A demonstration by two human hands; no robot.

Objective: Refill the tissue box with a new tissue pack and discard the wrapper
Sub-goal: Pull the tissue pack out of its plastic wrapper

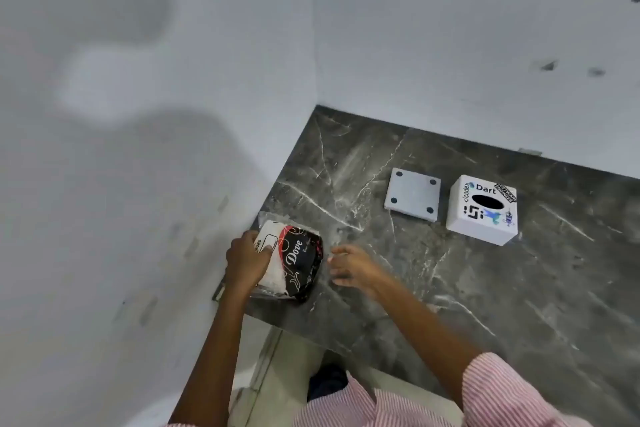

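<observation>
A tissue pack (296,262) in a black, red and white wrapper lies at the near left corner of the dark marble counter (485,288). My left hand (246,262) grips its left end, thumb on top. My right hand (349,265) hovers just right of the pack, fingers spread, holding nothing and not touching it. A white cube tissue box (482,210) with stickers and a dark oval slot on top stands at the back right. Its flat grey base plate (412,198), with round pads at its corners, lies beside it on the left.
White walls meet at the corner behind the counter and run along its left side. The counter's front edge drops to a pale floor, where a dark shoe (327,381) shows. Pink striped sleeves (512,395) cover my arms near the bottom.
</observation>
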